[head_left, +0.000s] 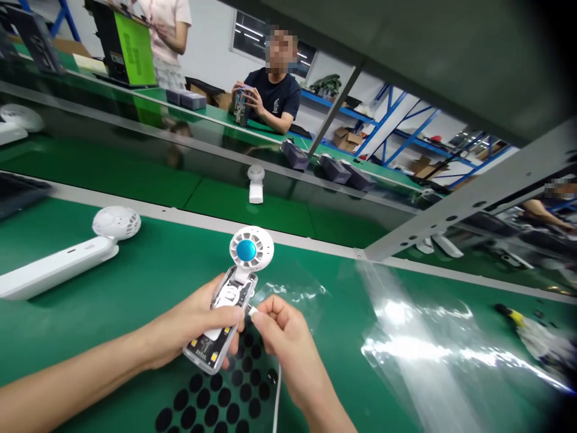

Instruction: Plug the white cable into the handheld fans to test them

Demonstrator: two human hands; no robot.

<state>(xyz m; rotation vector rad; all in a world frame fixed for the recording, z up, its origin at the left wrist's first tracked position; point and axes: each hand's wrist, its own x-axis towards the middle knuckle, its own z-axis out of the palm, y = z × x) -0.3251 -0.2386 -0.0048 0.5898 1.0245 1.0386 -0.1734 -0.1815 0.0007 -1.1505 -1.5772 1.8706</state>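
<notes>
A small handheld fan (pixel 219 346) with a clear body, visible circuit board and round white head with a blue centre is tilted in my left hand (pixel 193 322). The fingers of that hand wrap round its body, thumb across the front. My right hand (pixel 286 331) pinches the white plug of a cable (pixel 276 397) at the right side of the fan body. The plug's tip is at the fan's edge; whether it is inserted I cannot tell. Below the hands lies a sheet of black round stickers (pixel 211 415).
A white fan (pixel 58 267) lies at left, and another (pixel 256 185) rests beyond the metal rail. Clear plastic bags (pixel 406 343) cover the right side. A metal post (pixel 451 204) rises at right. Across the line, a person (pixel 274 99) holds a box; another stands at upper left.
</notes>
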